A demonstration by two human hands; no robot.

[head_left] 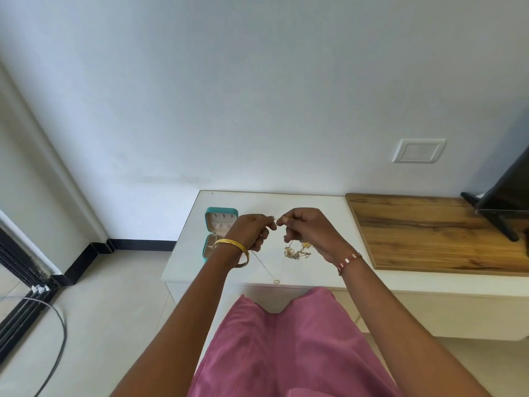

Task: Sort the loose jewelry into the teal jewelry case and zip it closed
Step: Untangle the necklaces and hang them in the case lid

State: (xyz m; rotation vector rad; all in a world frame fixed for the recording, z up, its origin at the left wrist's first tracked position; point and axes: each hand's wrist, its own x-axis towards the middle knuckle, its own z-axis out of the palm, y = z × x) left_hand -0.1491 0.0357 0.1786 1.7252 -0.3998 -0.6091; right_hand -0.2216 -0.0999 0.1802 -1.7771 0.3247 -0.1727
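- The white worktop (315,202) carries all the things. A brown wooden board (429,227) lies on its right part.
- The teal jewelry case (219,233) sits open near the left edge of the worktop. Its lid stands up toward the back edge. The left wrist hides part of its bottom half.
- The left hand (252,230) and the right hand (307,227) are held up over the middle of the worktop, close together. The fingers of both hands are pinched tight on a thin chain (264,266).
- The chain hangs from the left hand down toward the front edge, where its small round pendant (276,281) seems to rest.
- A little pile of gold jewelry (297,252) lies tangled under the right hand. I cannot tell if the chain is still caught in it.
- My guess is that the chain is being pulled straight or clasped. To do it well, pull slowly, keep the pinch soft, and lift the pendant clear before carrying it left to the case.
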